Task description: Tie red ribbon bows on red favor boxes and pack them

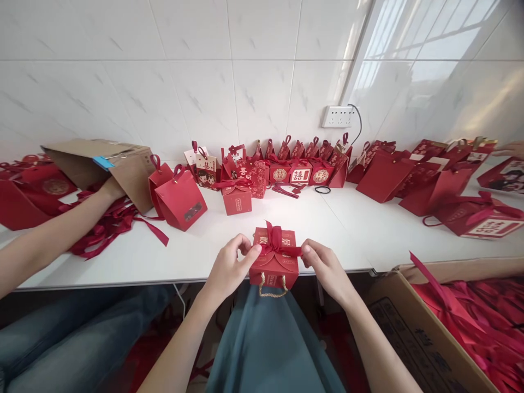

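Note:
A small red gift box (273, 268) with gold lettering and a gold cord handle rests at the table's front edge, right in front of me. Across its top runs a red ribbon (275, 240), tied in a bow. My left hand (232, 261) pinches the ribbon's left side between thumb and fingers. On the opposite side, my right hand (323, 263) grips the ribbon's right part, fingers closed. Both hands sit beside the box, and the bow's knot lies between them.
Several finished red boxes (300, 173) line the wall. A co-worker's arm (61, 234) reaches into a cardboard box (98, 164) at left, above loose ribbons (110, 229). Red bags (385, 172) stand at right. A carton (401, 305) full of red boxes is at lower right; another person's hand (511, 148) shows far right.

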A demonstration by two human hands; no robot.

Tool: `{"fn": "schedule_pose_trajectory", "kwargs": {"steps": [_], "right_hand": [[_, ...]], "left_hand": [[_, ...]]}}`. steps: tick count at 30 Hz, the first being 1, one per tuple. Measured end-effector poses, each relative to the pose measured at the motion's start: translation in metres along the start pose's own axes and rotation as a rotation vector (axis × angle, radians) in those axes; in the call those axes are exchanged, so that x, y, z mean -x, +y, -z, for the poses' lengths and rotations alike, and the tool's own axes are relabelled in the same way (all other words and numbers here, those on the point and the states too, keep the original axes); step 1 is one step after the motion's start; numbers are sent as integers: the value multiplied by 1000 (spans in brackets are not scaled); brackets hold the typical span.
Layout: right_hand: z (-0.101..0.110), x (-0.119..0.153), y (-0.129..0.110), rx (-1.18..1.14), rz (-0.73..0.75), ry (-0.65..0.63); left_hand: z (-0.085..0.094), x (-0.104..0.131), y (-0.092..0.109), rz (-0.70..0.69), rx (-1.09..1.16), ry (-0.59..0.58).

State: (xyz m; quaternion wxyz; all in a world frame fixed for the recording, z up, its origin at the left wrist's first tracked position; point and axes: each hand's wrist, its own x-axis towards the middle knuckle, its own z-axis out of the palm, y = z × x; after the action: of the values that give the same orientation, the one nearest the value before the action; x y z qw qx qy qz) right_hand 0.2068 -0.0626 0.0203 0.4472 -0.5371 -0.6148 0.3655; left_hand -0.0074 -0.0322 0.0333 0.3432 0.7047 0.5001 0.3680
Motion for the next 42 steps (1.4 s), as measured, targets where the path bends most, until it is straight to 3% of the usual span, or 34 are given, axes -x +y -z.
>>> {"fn": "schedule_pose_trajectory", "kwargs": {"steps": [5,11,17,23,25,28,31,33,35,37,38,40,42], "right_hand": [[-10,-3,-3,-99,-2,8],[-16,-12,16,-478,-76,-20],[-23,-15,24,-756,-176,-15],[-16,-12,32,-696,-166,-66],[-14,-11,39,-686,-143,-27],[-12,-8,45,-643,-57,74],[-12,-3,40,-524,16,30],[-10,4,31,-397,42,30],[-7,14,24,-317,24,6],[-4,24,19,-434,-1,-93],[-2,27,18,-542,-11,-144],[0,30,20,-701,-34,-116],[-1,25,23,-662,-73,39]], "left_hand": [[-4,-3,-2,60,198,-48],[-11,-7,-11,63,442,-98],[-18,-10,-19,38,525,-74],[-17,-7,-30,102,596,-107],[-16,-1,-35,96,586,-68],[-17,10,-39,30,495,-12],[-15,13,-37,-5,348,-91],[-10,8,-38,13,312,1],[-1,1,-43,64,304,287],[9,-4,-50,108,306,587],[12,-4,-52,114,316,680],[16,-1,-52,93,334,713],[13,4,-47,62,327,617]]}}
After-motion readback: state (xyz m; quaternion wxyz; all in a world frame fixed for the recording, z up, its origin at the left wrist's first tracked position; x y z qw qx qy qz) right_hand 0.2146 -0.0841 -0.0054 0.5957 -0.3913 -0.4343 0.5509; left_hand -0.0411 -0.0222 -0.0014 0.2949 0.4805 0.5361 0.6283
